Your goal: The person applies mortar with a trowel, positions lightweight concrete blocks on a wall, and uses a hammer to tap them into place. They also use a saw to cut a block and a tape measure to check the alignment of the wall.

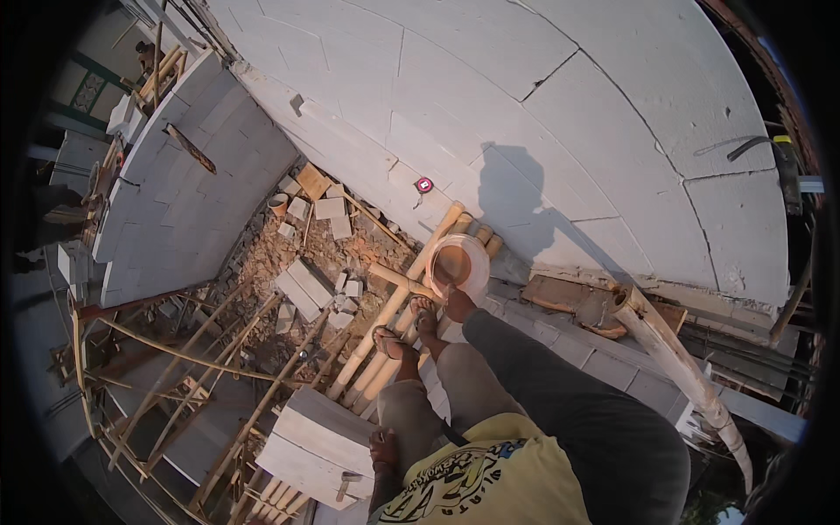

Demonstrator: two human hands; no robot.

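Head view: pale block wall (385, 96) bounds far side; bamboo poles (368, 346) edge open room over rubble (254, 262), left. Bucket (479, 273) at poles' far end; right hand's (458, 304) fingers at near rim, grip unclear. Left hand (383, 449) beside white blocks (311, 451), finger spread unclear.

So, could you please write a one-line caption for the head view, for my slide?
Right hand at a bucket, left hand beside white blocks, feet on bamboo poles.

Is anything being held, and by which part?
I can't tell: the right hand is at the near rim of the bucket, grip unclear; the left hand, beside white blocks, shows nothing held.
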